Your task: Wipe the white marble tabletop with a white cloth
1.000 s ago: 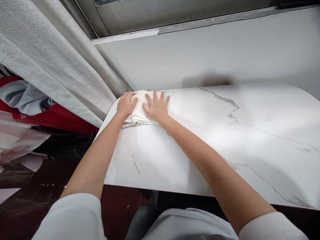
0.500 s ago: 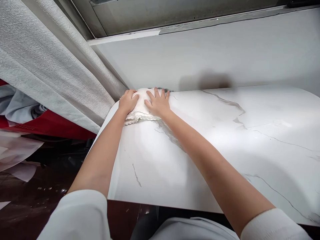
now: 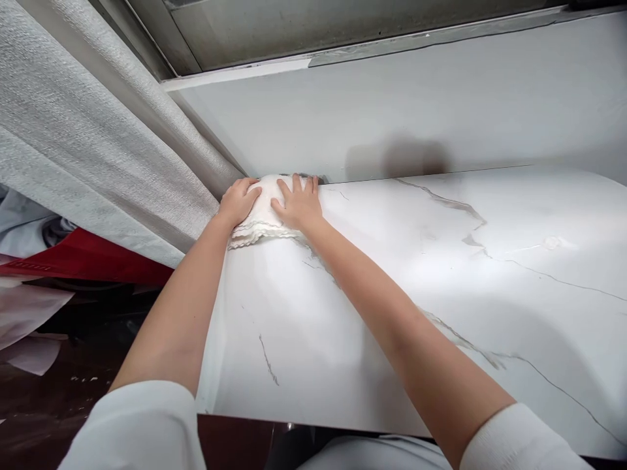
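A folded white cloth [image 3: 267,203], with several layers and a wavy edge towards me, lies at the far left corner of the white marbled table [image 3: 304,339]. My left hand [image 3: 238,201] rests on the cloth's left side, thumb held apart from its fingers. Flat on the right part of the cloth lies my right hand [image 3: 300,203], its fingers spread and pointing at the wall. Both palms touch the cloth from above; neither hand has closed round it.
A pale grey curtain [image 3: 112,124] hangs down to the table's left edge. Behind the table stands a light grey wall panel [image 3: 304,124] below a metal window frame [image 3: 294,26]. At the left, a red bag-like thing [image 3: 98,258] holds grey fabric, above a dark red floor [image 3: 49,405].
The view has shifted slightly, so the hands and cloth appear a little further left. Both hands stay on the cloth in nearly the same pose.
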{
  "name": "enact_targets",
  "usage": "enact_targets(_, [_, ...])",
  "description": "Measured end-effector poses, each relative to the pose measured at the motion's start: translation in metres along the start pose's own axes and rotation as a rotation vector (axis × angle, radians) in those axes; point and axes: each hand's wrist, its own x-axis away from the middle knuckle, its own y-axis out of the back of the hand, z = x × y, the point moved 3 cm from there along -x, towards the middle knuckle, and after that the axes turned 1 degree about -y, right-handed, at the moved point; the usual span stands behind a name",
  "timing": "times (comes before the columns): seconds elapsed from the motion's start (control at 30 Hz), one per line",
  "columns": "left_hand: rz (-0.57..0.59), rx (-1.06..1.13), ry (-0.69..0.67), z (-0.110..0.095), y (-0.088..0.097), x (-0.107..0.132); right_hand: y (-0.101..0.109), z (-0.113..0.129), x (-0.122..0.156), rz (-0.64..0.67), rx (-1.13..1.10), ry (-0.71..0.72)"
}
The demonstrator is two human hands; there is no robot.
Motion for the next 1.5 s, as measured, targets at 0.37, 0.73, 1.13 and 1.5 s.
enact_targets(0.37, [-0.004, 0.024, 0.007, 0.038, 0.023, 0.023, -0.015, 0.047, 0.012, 0.016, -0.039, 0.053])
enact_targets(0.73, [0.030, -0.023, -0.173, 0.043, 0.026, 0.057, -0.012, 0.065, 0.058, -0.038, 0.010, 0.063])
enact_targets(1.13, [0.028, 0.133, -0.177, 0.043, 0.047, 0.145, -0.006, 0.090, 0.133, -0.054, -0.018, 0.145])
enact_targets(1.5, [0.053, 0.196, -0.176, 0.036, 0.065, 0.209, 0.003, 0.108, 0.188, -0.014, -0.042, 0.240])
